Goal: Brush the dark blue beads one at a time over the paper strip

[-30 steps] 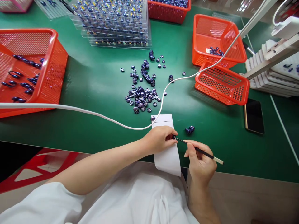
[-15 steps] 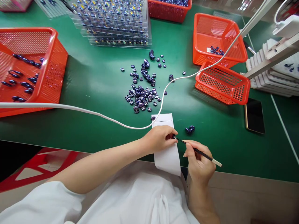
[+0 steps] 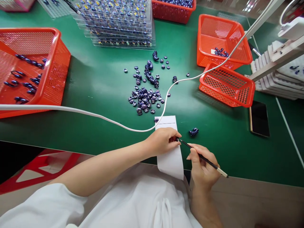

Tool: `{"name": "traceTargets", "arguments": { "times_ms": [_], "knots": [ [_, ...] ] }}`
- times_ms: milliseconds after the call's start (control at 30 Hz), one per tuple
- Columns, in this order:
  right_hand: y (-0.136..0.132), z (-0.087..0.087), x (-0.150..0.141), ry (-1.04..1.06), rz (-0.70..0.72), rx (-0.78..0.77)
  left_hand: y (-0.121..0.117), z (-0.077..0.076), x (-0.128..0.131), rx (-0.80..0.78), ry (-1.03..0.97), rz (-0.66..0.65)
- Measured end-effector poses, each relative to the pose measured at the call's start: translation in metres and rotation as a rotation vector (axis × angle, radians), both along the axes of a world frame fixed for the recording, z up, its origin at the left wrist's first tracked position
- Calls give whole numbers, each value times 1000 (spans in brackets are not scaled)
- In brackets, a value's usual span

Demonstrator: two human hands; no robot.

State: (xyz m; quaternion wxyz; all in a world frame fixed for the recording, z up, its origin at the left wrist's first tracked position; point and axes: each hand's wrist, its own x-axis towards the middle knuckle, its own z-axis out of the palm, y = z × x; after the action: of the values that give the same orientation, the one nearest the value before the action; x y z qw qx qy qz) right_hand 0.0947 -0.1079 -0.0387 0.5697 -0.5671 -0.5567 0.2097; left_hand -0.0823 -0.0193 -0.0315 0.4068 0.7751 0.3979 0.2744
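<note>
My left hand (image 3: 163, 139) pinches a small dark shiny piece (image 3: 177, 139) between thumb and fingertips, over a white paper strip (image 3: 169, 161). Most of that piece is hidden by the fingers. Held like a pen in my right hand (image 3: 204, 166) is a thin brush (image 3: 206, 159), dark with a pale end. Its fine tip points at the pinched piece; I cannot tell whether they touch. A curled row of dark blue pieces (image 3: 193, 132) lies right of the paper. Beyond it spreads a pile of similar glossy pieces (image 3: 144, 98). One more piece (image 3: 156, 120) rests on the paper's far end.
A white cable (image 3: 118, 124) crosses in front of the pile. Red baskets stand at left (image 3: 53, 69) and right (image 3: 201, 41), with a smaller tilted basket (image 3: 226, 84) nearby. Stacked clear trays (image 3: 123, 44) are at the back. A phone (image 3: 259, 118) lies at right.
The brush tip has drawn back slightly from the pinched piece, and its pale end has swung a little down and right. My left hand keeps its pinch. The whole view has shifted slightly.
</note>
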Motion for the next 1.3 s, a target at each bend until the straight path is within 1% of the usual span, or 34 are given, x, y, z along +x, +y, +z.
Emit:
{"name": "traceTargets", "arguments": {
  "times_ms": [100,300,467,700,833,1000,1133,1233,1300],
  "knots": [
    [1,2,-2,11,1,-28,0,1,0,-6,1,-1],
    [3,2,-3,-52,-57,-98,0,2,-1,-3,12,-7],
    [3,2,-2,-79,-76,-140,0,1,-1,0,30,2],
    [6,8,-3,47,-65,-196,0,0,-1,5,33,-13],
    [6,8,-3,91,-87,-175,0,0,-1,9,24,-21],
    [7,5,-5,20,-106,-186,1,-1,-2,8,20,-34],
    [7,6,-4,15,-120,-164,0,-4,2,-18,13,-16],
    [7,7,-2,81,-138,-158,-1,-2,3,-8,6,-13],
    [6,8,1,152,-154,-146,3,3,-2,47,20,16]
  ]
}}
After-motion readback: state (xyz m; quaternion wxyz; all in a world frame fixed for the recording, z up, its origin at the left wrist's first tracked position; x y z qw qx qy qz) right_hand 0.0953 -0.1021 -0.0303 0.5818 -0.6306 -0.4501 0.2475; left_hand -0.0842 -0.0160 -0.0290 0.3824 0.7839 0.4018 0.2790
